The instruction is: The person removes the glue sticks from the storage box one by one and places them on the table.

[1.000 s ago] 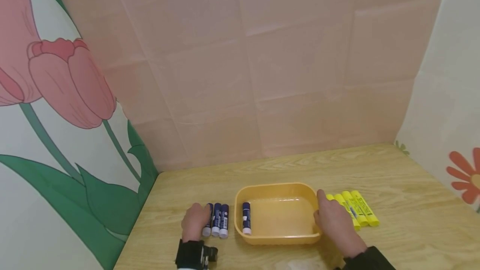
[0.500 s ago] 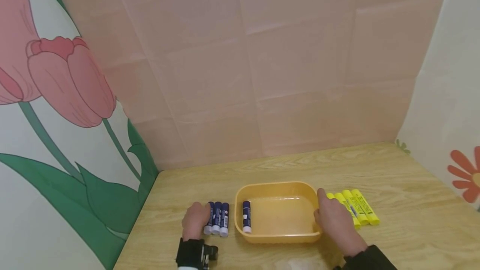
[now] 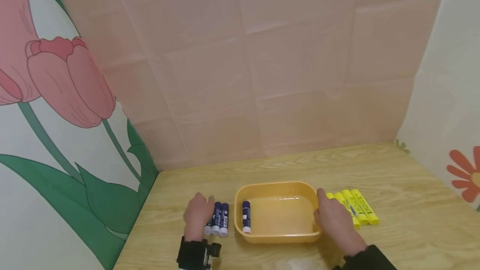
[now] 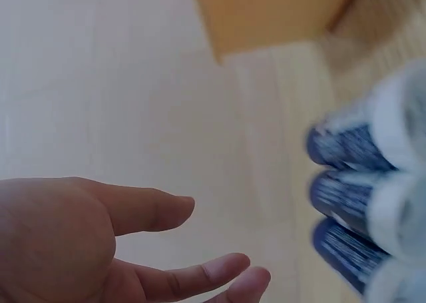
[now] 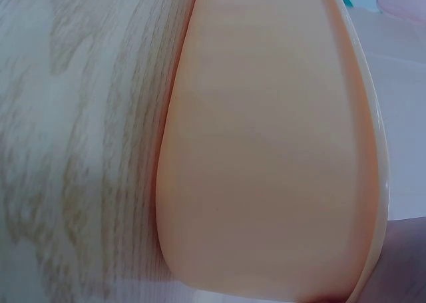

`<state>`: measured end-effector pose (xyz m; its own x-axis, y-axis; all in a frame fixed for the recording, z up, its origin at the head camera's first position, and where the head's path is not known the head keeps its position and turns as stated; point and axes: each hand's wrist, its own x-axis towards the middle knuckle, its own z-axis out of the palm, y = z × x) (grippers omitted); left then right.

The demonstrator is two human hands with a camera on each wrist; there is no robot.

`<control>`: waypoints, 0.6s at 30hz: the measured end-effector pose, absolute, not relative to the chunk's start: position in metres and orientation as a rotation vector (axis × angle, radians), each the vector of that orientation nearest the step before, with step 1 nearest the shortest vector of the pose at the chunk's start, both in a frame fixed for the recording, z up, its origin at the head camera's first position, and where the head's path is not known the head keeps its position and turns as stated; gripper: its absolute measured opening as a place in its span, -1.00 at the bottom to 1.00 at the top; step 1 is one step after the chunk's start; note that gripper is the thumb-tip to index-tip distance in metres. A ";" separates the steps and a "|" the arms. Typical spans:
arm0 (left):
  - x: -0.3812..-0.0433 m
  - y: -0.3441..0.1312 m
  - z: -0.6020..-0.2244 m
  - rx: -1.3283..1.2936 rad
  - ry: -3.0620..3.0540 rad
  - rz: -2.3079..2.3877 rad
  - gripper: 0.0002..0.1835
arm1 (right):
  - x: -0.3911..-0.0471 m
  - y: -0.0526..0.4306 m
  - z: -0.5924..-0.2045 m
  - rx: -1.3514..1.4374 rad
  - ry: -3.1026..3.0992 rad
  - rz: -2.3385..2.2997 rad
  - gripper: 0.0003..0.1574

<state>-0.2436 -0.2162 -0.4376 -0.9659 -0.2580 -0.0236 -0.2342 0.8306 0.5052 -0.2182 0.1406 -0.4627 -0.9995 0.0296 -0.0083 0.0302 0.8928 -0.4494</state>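
Observation:
Three dark blue glue sticks (image 3: 224, 220) with white ends lie side by side to the left of a yellow plastic tray (image 3: 277, 240). My left hand (image 3: 198, 212) is over the leftmost one and hides its upper part. In the left wrist view the thumb and fingers (image 4: 160, 210) are spread apart with nothing between them, and the glue sticks (image 4: 346, 200) are off to the right. My right hand (image 3: 335, 222) grips the tray's right rim, thumb at the inner side. Inside the tray, near its left wall, lies another blue glue stick (image 3: 246, 217).
Several yellow highlighters (image 3: 356, 207) lie in a row right of the tray, partly behind my right hand. The wood-patterned table (image 3: 210, 178) ends at a pinkish covered wall (image 3: 262, 74). Side panels with printed flowers (image 3: 71, 82) stand left and right.
My left hand has lifted slightly from the leftmost glue stick, its fingers spreading. The right hand, the tray and the glue sticks stay in place.

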 end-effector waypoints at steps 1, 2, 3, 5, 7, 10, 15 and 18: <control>-0.242 -0.213 -0.434 0.376 -2.956 -0.807 -0.56 | -0.218 0.141 -0.463 0.048 3.056 -0.724 -0.37; -0.241 -0.210 -0.431 0.356 -2.948 -0.807 -0.57 | -0.218 0.141 -0.463 0.049 3.057 -0.724 -0.37; -0.239 -0.206 -0.428 0.335 -2.942 -0.812 -0.58 | -0.218 0.141 -0.463 0.050 3.053 -0.725 -0.37; -0.237 -0.199 -0.423 0.295 -2.924 -0.825 -0.60 | -0.219 0.141 -0.462 0.057 3.044 -0.729 -0.37; -0.235 -0.191 -0.420 0.249 -2.909 -0.861 -0.59 | -0.219 0.140 -0.462 0.062 3.036 -0.731 -0.36; -0.232 -0.178 -0.417 0.195 -2.886 -0.937 -0.59 | -0.218 0.140 -0.461 0.068 3.028 -0.735 -0.37; -0.229 -0.158 -0.415 0.122 -2.903 -1.013 -0.61 | -0.217 0.139 -0.462 0.065 3.044 -0.737 -0.37; -0.229 -0.147 -0.416 0.059 -2.925 -1.024 -0.61 | -0.218 0.139 -0.462 0.059 3.057 -0.735 -0.35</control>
